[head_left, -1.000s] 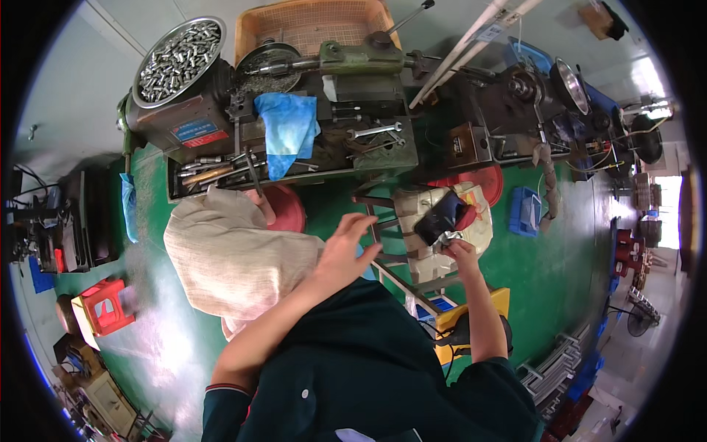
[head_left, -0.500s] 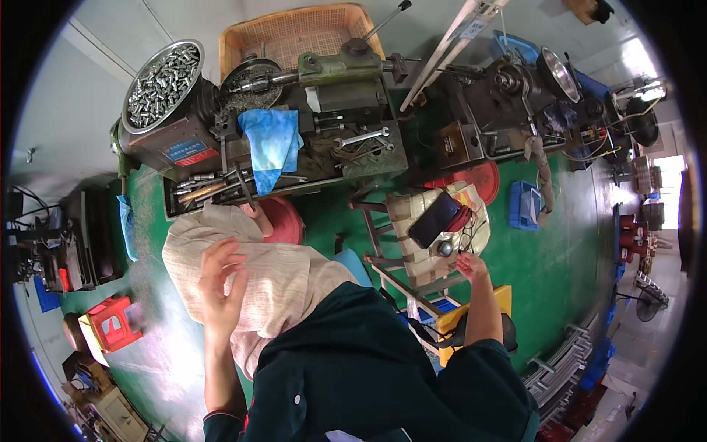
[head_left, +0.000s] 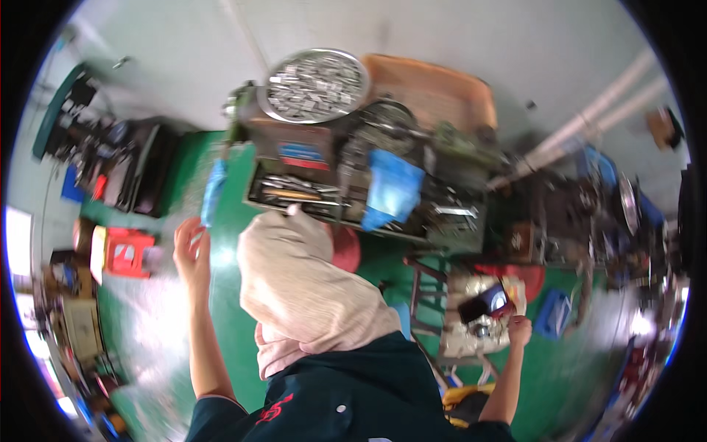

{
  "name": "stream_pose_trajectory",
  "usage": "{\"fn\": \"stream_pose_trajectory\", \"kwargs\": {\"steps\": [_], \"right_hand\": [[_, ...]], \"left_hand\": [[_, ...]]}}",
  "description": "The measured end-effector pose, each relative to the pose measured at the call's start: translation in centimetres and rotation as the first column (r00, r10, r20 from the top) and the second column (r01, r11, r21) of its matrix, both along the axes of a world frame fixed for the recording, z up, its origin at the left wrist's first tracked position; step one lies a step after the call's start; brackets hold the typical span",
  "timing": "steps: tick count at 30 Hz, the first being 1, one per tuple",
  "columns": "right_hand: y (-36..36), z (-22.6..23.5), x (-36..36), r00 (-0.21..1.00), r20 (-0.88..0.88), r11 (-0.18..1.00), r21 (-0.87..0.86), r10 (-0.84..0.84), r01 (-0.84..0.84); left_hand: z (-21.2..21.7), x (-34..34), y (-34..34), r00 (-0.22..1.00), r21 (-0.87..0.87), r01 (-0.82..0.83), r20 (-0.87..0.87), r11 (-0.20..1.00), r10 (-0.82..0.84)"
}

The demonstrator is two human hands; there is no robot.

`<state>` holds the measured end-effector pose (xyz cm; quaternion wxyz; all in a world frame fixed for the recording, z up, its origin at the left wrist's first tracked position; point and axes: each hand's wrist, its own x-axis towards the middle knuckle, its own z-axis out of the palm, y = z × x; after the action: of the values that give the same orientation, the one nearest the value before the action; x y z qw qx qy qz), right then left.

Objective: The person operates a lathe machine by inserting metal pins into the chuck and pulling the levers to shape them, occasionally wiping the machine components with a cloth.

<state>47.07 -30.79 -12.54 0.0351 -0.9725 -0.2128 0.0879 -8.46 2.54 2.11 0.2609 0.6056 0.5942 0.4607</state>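
My left hand (head_left: 193, 249) is raised above the floor at the left, its fingers loosely bent and apart, with nothing seen in it. Just beyond its fingertips hangs a blue cloth (head_left: 214, 193); in this view the two lie close, and touch cannot be made out. My right hand (head_left: 520, 331) is closed at the right edge of a padded chair (head_left: 454, 340). What its fingers hold, if anything, is hidden and blurred. On the seat beside it lie a dark phone (head_left: 479, 305) and a small round object (head_left: 482, 331).
Ahead stands a machine bench with a metal bowl of small metal parts (head_left: 315, 87), an orange basket (head_left: 434, 85), a blue-white cloth (head_left: 393, 188), a tool tray (head_left: 294, 193) and wrenches (head_left: 455, 211). A red stool (head_left: 127, 253) stands left, a blue bin (head_left: 552, 313) right. Beige fabric (head_left: 313, 287) covers my legs.
The view has swung left, so the bench and chair sit further right. My left hand has moved left toward the hanging blue cloth. My right hand stays by the chair, its fingers more tightly closed.
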Motion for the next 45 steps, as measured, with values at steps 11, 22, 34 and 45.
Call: {"fn": "stream_pose_trajectory", "kwargs": {"steps": [11,22,34,45], "right_hand": [[36.4,16.7,-12.2,0.586,0.438,0.164,0.69,0.681,-0.705],[51.4,20.5,-19.9,0.381,0.454,0.03,0.61,0.805,-0.792],[55.2,21.6,-21.2,0.352,0.17,0.253,0.427,0.921,-0.868],[53.2,19.7,-14.2,0.488,-0.055,0.361,0.745,0.871,-0.561]], "left_hand": [[-5.0,-2.0,7.5,0.925,-0.236,-0.11,-0.379,0.966,0.013],[-5.4,0.4,8.1,0.825,-0.105,-0.234,-0.547,0.967,0.14],[-4.8,0.9,7.7,0.793,-0.045,-0.282,-0.573,0.958,0.207],[-5.2,0.8,8.1,0.793,-0.018,-0.285,-0.566,0.958,0.225]]}}
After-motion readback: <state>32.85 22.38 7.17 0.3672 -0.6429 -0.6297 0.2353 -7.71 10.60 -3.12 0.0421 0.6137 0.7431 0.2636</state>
